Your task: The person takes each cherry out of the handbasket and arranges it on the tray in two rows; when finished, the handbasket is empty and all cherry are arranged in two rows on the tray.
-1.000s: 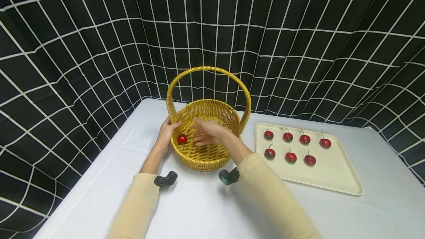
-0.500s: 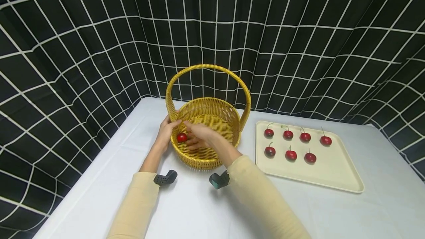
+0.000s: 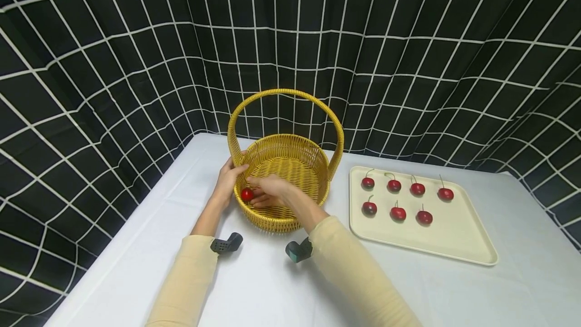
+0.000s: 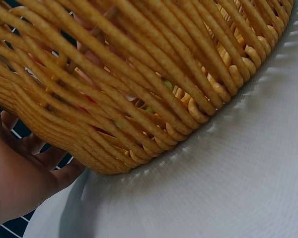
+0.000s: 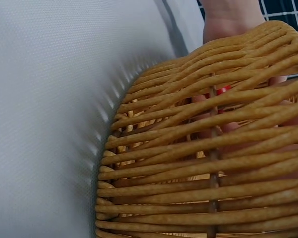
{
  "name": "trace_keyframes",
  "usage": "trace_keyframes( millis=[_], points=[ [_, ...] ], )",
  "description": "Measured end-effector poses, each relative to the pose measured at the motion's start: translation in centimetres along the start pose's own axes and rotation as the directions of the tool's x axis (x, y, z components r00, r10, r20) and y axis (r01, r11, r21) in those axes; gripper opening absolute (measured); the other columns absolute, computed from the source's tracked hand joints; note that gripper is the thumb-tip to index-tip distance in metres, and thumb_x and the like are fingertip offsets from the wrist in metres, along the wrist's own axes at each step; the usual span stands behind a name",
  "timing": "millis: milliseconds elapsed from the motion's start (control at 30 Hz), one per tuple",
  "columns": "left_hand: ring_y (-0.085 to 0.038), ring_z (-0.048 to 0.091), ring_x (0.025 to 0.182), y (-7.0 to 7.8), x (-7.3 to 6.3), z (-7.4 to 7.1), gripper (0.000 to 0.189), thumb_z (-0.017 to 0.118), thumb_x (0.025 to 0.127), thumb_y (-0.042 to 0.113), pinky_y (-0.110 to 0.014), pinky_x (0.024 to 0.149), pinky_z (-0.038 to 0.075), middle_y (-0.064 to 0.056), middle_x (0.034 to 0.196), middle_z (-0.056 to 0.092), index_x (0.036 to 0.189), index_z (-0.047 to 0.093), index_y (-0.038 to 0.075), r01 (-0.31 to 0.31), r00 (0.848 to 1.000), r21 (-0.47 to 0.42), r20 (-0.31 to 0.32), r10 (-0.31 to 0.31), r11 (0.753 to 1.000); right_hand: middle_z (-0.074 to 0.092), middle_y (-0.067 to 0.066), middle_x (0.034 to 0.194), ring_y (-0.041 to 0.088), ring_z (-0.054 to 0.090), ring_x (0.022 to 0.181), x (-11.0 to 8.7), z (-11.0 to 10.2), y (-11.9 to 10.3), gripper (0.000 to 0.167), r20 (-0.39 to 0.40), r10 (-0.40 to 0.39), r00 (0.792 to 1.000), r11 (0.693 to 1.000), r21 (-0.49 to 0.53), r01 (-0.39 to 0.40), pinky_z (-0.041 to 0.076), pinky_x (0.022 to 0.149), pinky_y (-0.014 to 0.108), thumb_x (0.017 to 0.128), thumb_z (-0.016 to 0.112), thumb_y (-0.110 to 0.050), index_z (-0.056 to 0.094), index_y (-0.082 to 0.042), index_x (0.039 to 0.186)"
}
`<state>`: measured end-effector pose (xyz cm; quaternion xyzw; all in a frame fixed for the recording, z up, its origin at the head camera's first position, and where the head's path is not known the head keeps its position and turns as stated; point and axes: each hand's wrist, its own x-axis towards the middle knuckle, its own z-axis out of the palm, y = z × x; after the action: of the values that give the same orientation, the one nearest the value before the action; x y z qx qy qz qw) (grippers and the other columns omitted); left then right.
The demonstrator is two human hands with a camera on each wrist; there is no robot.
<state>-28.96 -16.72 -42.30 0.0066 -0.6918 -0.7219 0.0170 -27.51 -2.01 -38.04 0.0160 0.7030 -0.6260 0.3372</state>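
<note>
My left hand (image 3: 225, 179) grips the yellow wicker basket (image 3: 277, 224) at its left rim, beside the foot of the tall handle. In the left wrist view that hand (image 4: 25, 173) shows at the outside of the woven wall. My right hand (image 3: 271, 191) reaches into the basket and pinches a red cherry (image 3: 247, 195) near the left inner wall, thumb above it and fingers at its right. Through the weave in the right wrist view, only slivers of the cherry (image 5: 221, 91) and fingers show; most of the grasp is hidden.
A cream tray (image 3: 467, 238) lies to the right of the basket, with several dark red stemmed cherries (image 3: 398, 214) in two rows. A white cloth (image 3: 268, 286) covers the table. Black curtains (image 3: 290, 24) with a white grid stand behind and at both sides.
My right hand has moved left across the basket to the cherry and closed on it. The cherry has shifted slightly toward the near side. My left hand stays at the rim.
</note>
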Motion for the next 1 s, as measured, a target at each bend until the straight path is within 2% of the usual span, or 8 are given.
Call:
trace_keyframes(
  millis=[167,300,467,733,1000],
  points=[
    [-0.024,0.037,0.130,0.0,0.0,0.0,0.049,0.049,0.096,0.013,-0.039,0.110,0.022,-0.012,0.144,0.041,0.143,0.039,0.009,0.007,1.000,0.001,0.009,-0.007,1.000,0.060,0.018,0.096,0.025,0.062,0.078,0.1,0.2,0.2,0.033,0.034,-0.001,0.999,1.000,0.004,0.001,0.051,0.086,0.038,0.097,0.056,-0.019,0.056,0.009,0.115],
    [-0.024,0.031,0.134,0.0,0.1,-0.1,0.049,0.048,0.097,0.013,-0.039,0.112,0.017,-0.012,0.147,0.037,0.145,0.037,0.009,0.025,0.999,-0.013,0.020,-0.025,1.000,0.062,0.015,0.093,0.021,0.061,0.074,0.3,0.3,0.5,0.028,0.075,-0.024,0.997,0.999,-0.026,0.026,0.053,0.082,0.035,0.095,0.059,-0.014,0.059,0.009,0.111],
    [-0.025,0.028,0.136,0.1,0.2,-0.2,0.050,0.048,0.097,0.012,-0.040,0.112,0.016,-0.012,0.148,0.035,0.146,0.036,0.009,0.039,0.999,-0.035,0.029,-0.038,0.999,0.064,0.011,0.091,0.019,0.060,0.073,0.2,0.1,0.6,0.024,0.103,-0.038,0.994,0.998,-0.050,0.044,0.054,0.080,0.033,0.093,0.060,-0.008,0.061,0.007,0.112],
    [-0.026,0.034,0.133,-0.1,0.2,-0.1,0.049,0.048,0.097,0.013,-0.041,0.110,0.023,-0.012,0.146,0.038,0.145,0.037,0.010,0.027,0.999,-0.018,0.017,-0.027,0.999,0.065,0.014,0.096,0.020,0.064,0.075,-0.1,-1.1,0.5,0.029,0.077,-0.048,0.996,0.991,-0.118,0.057,0.055,0.073,0.029,0.098,0.053,-0.013,0.058,0.002,0.122],
    [-0.026,0.032,0.134,0.2,0.1,-0.1,0.049,0.050,0.096,0.012,-0.040,0.111,0.020,-0.012,0.147,0.037,0.144,0.038,0.009,0.029,0.999,-0.023,0.023,-0.028,0.999,0.061,0.019,0.103,0.021,0.064,0.076,-0.8,-2.7,0.5,0.031,0.128,-0.069,0.989,0.995,-0.056,0.077,0.055,0.074,0.029,0.098,0.050,-0.009,0.053,0.006,0.126]
  ],
)
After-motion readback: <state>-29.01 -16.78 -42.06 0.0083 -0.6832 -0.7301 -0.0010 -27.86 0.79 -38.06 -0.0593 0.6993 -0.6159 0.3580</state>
